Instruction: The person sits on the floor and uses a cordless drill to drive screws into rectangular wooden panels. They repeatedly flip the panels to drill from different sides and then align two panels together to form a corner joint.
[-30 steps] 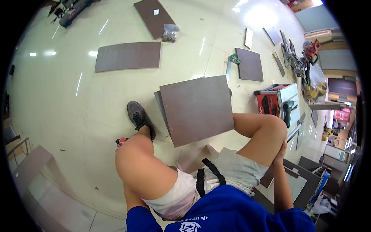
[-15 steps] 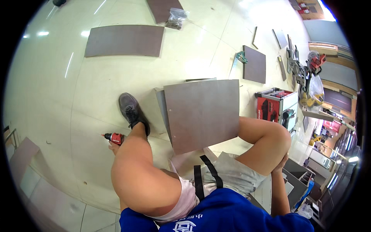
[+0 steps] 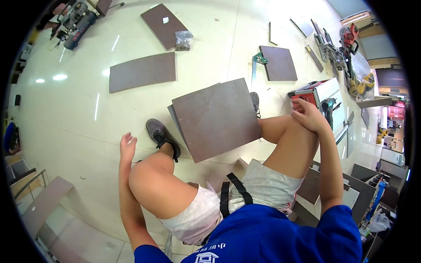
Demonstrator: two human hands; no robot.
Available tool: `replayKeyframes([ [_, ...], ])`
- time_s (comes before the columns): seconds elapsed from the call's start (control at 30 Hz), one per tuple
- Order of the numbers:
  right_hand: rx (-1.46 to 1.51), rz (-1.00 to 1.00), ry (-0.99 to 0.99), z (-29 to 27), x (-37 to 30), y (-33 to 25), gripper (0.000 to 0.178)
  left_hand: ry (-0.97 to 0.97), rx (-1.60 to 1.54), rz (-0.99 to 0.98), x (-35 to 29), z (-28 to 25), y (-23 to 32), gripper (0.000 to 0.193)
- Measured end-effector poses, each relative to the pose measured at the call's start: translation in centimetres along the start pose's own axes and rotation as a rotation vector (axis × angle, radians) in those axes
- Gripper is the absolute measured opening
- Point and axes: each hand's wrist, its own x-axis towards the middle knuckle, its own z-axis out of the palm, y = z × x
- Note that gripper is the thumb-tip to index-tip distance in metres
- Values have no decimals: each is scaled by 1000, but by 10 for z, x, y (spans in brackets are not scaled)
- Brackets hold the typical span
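Between my legs stands a boxy piece made of brown boards; its flat top panel (image 3: 215, 118) faces up, with a second board edge showing along its left side. My left hand (image 3: 127, 147) hangs beside my left knee, fingers loosely apart, with nothing seen in it. Over my bent right knee is my right hand (image 3: 307, 115), its fingers spread and empty, close to a red and silver tool case (image 3: 309, 94). Neither hand touches the boards. The red and black drill is out of sight.
Beyond my left shoe lie a long brown board (image 3: 142, 72), another board (image 3: 162, 26) and a plastic bag of small hardware (image 3: 183, 40). A green clamp-like tool (image 3: 260, 58) rests by a square panel (image 3: 283, 65). A compressor (image 3: 79, 26) stands far left; a saw (image 3: 348, 35) far right.
My left hand has let go of the drill and come up beside the knee. My right hand has moved forward from under the right knee to above it. The view has shifted.
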Motion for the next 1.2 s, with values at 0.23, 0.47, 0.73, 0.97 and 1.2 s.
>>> replayKeyframes([
  [0.23,-204,-232,-335,33,84,-1,58,-531,193,49,-69,15,278,53],
  [0.47,-136,-178,-242,93,153,-2,76,-541,441,4,-93,72,312,63],
  [0.73,129,-5,-294,146,176,0,67,-247,729,246,-87,128,301,82],
  [0.97,206,23,-378,132,165,-22,69,-341,893,170,-81,133,307,99],
  [1.2,118,-110,-322,145,180,-19,67,-370,1054,95,-87,149,328,119],
])
